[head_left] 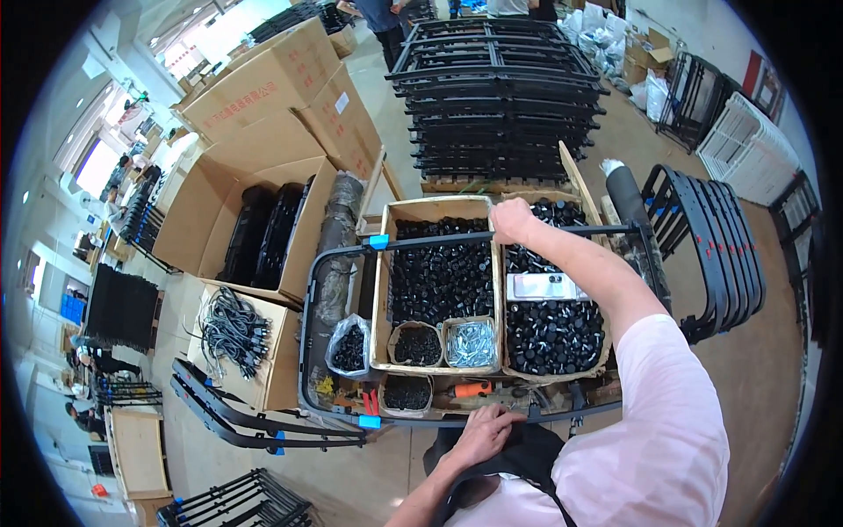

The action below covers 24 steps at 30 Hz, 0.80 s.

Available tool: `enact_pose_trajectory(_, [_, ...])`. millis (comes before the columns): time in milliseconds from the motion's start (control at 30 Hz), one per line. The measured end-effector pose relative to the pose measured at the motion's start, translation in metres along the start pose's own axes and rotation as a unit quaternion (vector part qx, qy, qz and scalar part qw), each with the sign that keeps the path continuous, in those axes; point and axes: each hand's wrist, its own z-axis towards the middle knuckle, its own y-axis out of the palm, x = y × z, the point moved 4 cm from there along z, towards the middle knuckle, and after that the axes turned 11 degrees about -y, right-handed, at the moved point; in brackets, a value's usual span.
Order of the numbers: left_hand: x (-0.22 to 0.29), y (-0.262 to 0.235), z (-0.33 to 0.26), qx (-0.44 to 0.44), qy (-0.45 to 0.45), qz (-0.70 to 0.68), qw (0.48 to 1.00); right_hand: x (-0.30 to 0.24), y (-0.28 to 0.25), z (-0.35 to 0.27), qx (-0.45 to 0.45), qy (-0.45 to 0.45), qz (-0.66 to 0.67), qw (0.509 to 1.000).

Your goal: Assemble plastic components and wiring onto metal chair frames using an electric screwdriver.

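Observation:
A black metal tube frame (443, 240) with rounded corners lies across wooden trays. My right hand (511, 221) reaches over to its far bar, fingers wrapped round it. At the near bar, my left hand (485, 434) has its fingers curled against the tube, partly hiding it. Blue clips (378, 241) sit on the left part of the frame. Beneath lies a tray of small black parts (442, 279), with black screws (416, 343) and silver screws (471, 342) in small containers. Black round-headed knobs (557, 337) fill the right tray, crossed by a pale phone-like object (537, 285).
An orange-handled tool (472, 389) and red-handled tool (371, 402) lie near the front. Left are an open carton (198, 211) and coiled black cables (235, 332). Stacked black frames (496, 97) stand behind; more frames (716, 250) hang at right. Other people are far off.

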Motion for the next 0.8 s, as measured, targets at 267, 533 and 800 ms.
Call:
enact_pose_trajectory(267, [0.005, 0.0, -0.001, -0.057, -0.104, -0.027, 0.993, 0.0, 0.004, -0.002, -0.032, -0.041, -0.013, 0.999])
enact_pose_trajectory(533, [0.009, -0.002, 0.01, -0.092, -0.039, 0.042, 0.994, 0.014, 0.004, 0.002, -0.147, -0.044, -0.086, 0.984])
enact_pose_trajectory(800, [-0.014, 0.005, 0.005, -0.014, -0.053, -0.096, 0.994, 0.021, -0.002, 0.001, -0.037, 0.007, -0.052, 0.998])
